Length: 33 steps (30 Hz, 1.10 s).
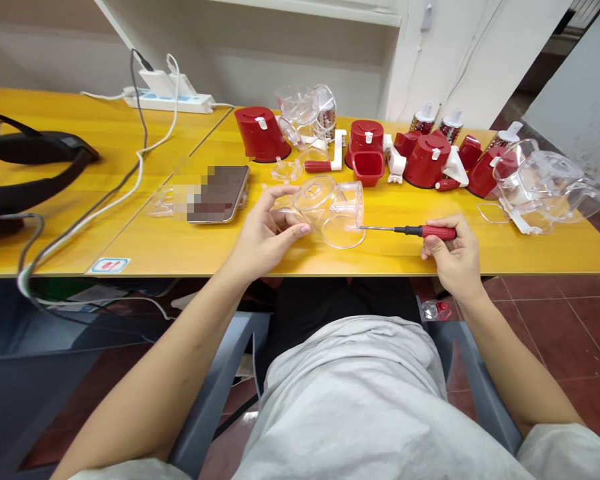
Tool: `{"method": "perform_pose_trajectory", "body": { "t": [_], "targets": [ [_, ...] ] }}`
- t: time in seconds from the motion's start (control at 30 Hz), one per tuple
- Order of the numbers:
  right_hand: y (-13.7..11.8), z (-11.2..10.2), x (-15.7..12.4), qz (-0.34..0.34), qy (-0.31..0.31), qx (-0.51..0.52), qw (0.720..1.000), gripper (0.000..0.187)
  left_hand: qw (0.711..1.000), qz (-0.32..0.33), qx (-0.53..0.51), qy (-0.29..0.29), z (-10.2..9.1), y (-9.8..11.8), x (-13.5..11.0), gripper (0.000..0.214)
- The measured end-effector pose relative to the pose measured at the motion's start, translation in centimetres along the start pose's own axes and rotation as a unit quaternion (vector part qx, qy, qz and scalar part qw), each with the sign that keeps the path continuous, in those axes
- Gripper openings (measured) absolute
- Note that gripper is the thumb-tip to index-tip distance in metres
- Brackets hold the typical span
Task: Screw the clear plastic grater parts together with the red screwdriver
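Observation:
A clear plastic housing (333, 210) lies on its side on the yellow table (180, 247). My left hand (265, 230) grips its left end, thumb and fingers wrapped round it. My right hand (453, 253) is closed on the red handle of a screwdriver (415, 231). The screwdriver lies nearly level, and its metal tip reaches the right rim of the housing.
Behind stand several red bases (260, 133) (427, 160), white cranks and more clear housings (545, 183) (305, 110). A phone (220, 193) lies left of the housing. A power strip (170, 100), cables and a black strap (25, 160) occupy the left table.

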State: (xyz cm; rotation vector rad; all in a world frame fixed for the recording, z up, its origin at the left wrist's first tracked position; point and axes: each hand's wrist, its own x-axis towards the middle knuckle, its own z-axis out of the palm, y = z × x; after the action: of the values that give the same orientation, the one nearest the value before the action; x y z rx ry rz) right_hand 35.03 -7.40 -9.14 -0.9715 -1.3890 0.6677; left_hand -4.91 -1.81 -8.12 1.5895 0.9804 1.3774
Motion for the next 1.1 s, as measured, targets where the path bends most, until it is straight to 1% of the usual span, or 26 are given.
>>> {"method": "perform_pose_trajectory", "body": {
  "t": [0.23,0.3,0.43,0.6,0.73,0.9,1.1],
  "targets": [
    [0.1,0.0,-0.2,-0.010,-0.004,0.005,1.000,0.054,1.000,-0.022,-0.013,0.002,-0.1,0.5,-0.1,0.088],
    [0.2,0.1,-0.3,-0.009,-0.005,0.003,1.000,0.055,1.000,-0.024,-0.019,0.005,0.0,0.6,-0.2,0.087],
    [0.3,0.1,-0.4,-0.014,0.001,-0.004,1.000,0.057,0.999,-0.019,-0.029,0.019,0.1,0.7,-0.4,0.086],
    [0.3,0.2,-0.6,-0.034,0.004,-0.003,0.999,0.048,0.999,-0.017,-0.031,0.032,0.2,1.0,-0.5,0.090],
    [0.3,0.4,-1.0,-0.045,0.012,-0.002,0.999,0.047,0.999,-0.004,-0.038,0.033,0.0,1.1,-0.5,0.090],
    [0.2,0.5,-1.0,-0.077,0.013,-0.006,0.997,0.042,0.999,-0.014,-0.046,0.011,-0.3,0.9,-0.6,0.090],
    [0.3,0.4,-0.7,-0.126,0.003,-0.024,0.992,0.032,0.998,-0.015,-0.054,0.019,-0.6,0.4,-0.5,0.084]
  ]
}}
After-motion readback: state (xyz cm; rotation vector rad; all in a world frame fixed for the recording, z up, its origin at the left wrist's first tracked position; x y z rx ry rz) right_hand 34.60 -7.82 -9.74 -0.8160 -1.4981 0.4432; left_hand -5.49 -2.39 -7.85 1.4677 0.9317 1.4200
